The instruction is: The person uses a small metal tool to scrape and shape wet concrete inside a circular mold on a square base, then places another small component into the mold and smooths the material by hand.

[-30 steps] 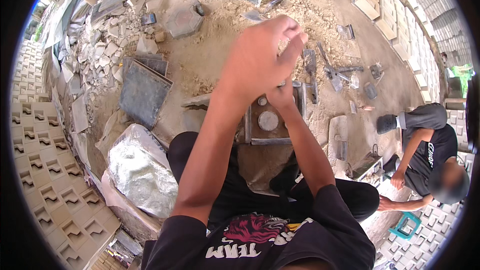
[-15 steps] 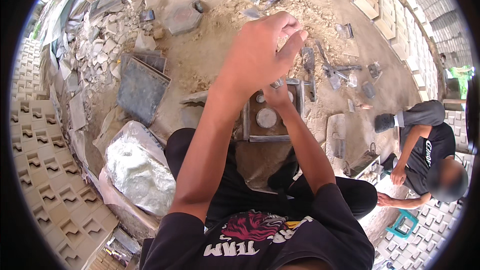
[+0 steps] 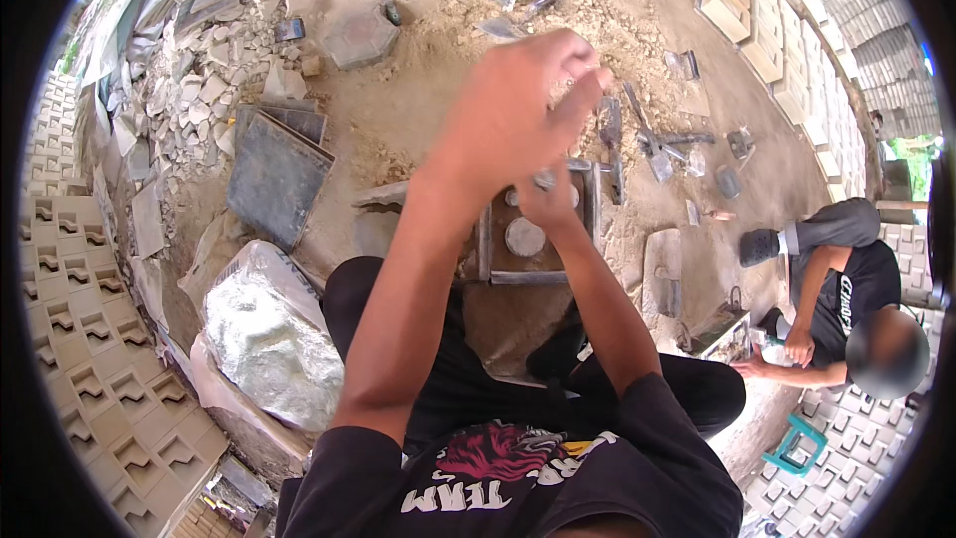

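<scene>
My left hand [image 3: 523, 105] is raised in front of me, smeared by motion. Its fingers are curled and the thumb lies close to them; what they hold, if anything, does not show. Lower down and partly hidden behind it, my right hand [image 3: 548, 201] is closed at a small shiny metal piece [image 3: 544, 179], whose full shape is covered. Beneath that hand lies a square metal-framed mould [image 3: 538, 276] with brown material inside. A pale round disc [image 3: 524, 237] sits in the mould's near part, and a smaller round piece shows beyond it.
Dark square plates [image 3: 279, 179] and rubble [image 3: 214, 90] lie to the left, with a white powder sack [image 3: 264, 329] nearer me. Hand tools [image 3: 657, 144] are scattered at right. A co-worker [image 3: 836, 279] sits at the far right by a green stool [image 3: 797, 443]. Patterned blocks [image 3: 110, 339] line the left.
My left hand shifts slightly and blurs, still above the right. The co-worker's hand moves onto a pale object near the tool box. The view drifts slightly.
</scene>
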